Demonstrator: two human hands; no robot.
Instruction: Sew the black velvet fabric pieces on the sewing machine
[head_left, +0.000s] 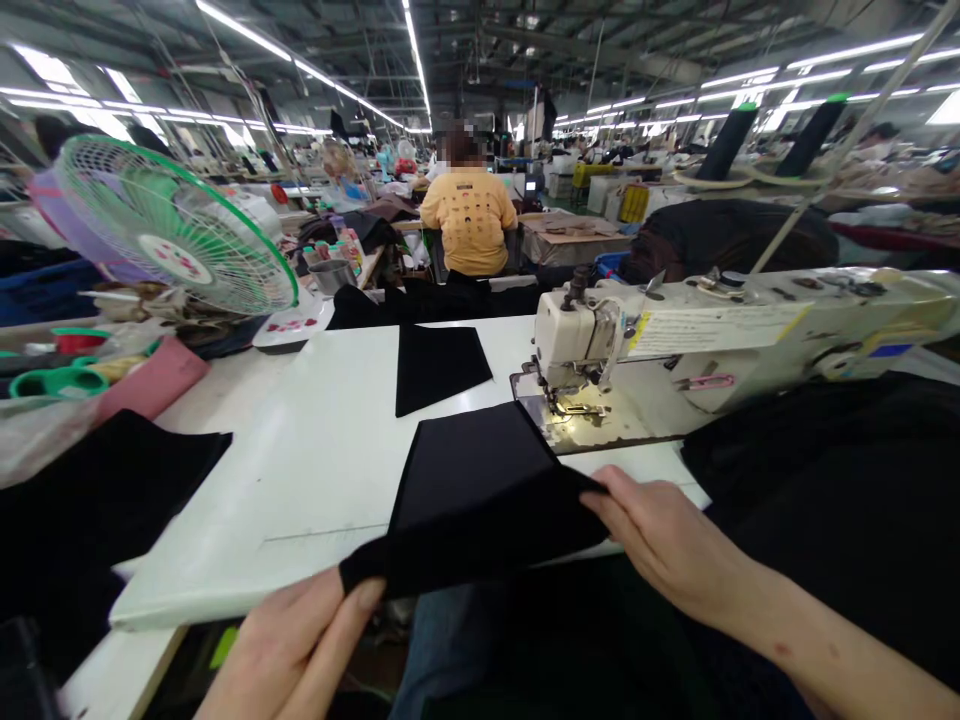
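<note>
A black fabric piece (pixel 480 490) is stretched between my two hands over the front edge of the white table (pixel 315 430). My left hand (pixel 300 630) pinches its near left corner between thumb and fingers. At the right corner, my right hand (pixel 652 520) has its fingers closed on the cloth. The far edge of the piece lies on the tabletop, close to the needle area of a sewing machine (pixel 577 340). Behind it rests a smaller black fabric panel (pixel 439 365), flat and apart from my hands.
A green fan (pixel 176 225) stands at the left beside green tape rolls (pixel 60 380). Dark cloth lies at the left (pixel 97 490) and a black pile (pixel 840 500) at the right. Ahead sits a person in a yellow shirt (pixel 469 215). Thread cones (pixel 727 140) stand upper right.
</note>
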